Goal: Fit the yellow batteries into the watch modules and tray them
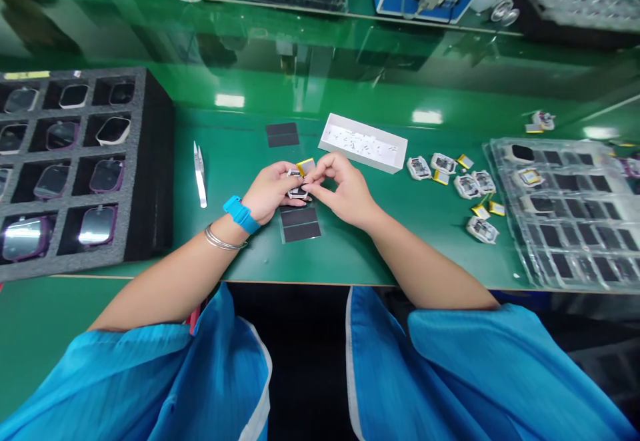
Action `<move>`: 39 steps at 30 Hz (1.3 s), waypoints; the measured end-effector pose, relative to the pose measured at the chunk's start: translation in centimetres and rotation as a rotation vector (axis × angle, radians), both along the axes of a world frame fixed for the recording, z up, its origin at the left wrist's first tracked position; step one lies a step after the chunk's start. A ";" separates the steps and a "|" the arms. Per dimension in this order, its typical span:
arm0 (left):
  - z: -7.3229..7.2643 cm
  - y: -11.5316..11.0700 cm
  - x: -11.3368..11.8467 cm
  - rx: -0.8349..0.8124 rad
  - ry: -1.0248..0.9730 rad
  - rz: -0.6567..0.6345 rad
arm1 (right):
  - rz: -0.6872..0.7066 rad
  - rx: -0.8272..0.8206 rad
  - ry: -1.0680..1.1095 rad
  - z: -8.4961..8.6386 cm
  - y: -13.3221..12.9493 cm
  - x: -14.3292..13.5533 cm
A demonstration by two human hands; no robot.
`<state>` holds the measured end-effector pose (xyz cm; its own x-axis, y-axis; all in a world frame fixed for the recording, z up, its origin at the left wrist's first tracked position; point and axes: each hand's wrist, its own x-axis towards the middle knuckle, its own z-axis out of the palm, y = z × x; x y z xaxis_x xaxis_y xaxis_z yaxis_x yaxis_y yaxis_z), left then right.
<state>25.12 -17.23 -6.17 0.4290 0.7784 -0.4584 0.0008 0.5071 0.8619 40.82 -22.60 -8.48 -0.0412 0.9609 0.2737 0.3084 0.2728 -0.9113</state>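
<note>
My left hand [271,191] is closed around a small white watch case [298,192] with its inside facing up. A yellow-edged battery [306,166] sticks out at the top of that case. My right hand [340,186] meets it from the right, thumb and forefinger pinched together at its edge. Whatever the right fingertips hold is too small or hidden to make out. Just below my hands lies a clear sheet with dark rectangular pieces [300,224]. A similar dark sheet [283,134] lies farther back.
Steel tweezers [200,174] lie left of my hands. A black foam tray [159,168] of watches stands at far left. Behind my right hand is a white box [364,142] with tiny parts. Several open watch cases [483,229] and stacked clear trays [575,218] are at right.
</note>
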 end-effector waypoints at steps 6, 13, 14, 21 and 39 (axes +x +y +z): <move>0.0 0.0 0.0 0.006 -0.014 -0.009 | 0.000 0.026 -0.003 0.0 0.0 0.2; -0.2 0.0 0.0 0.014 -0.018 -0.013 | -0.010 0.020 -0.065 0.1 -0.1 0.2; -0.3 0.0 0.0 0.017 -0.018 -0.012 | -0.018 0.023 -0.079 0.1 -0.1 0.1; -0.2 0.0 0.0 0.005 -0.025 -0.012 | -0.035 0.037 -0.171 0.3 -0.3 0.0; -0.8 0.1 -0.2 0.028 -0.081 -0.044 | -0.248 0.125 -0.370 -0.2 -0.1 0.5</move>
<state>24.93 -17.13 -6.97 0.4975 0.7703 -0.3990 -0.0474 0.4834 0.8741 41.33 -22.65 -8.70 0.0694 0.9146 0.3983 0.6766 0.2502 -0.6926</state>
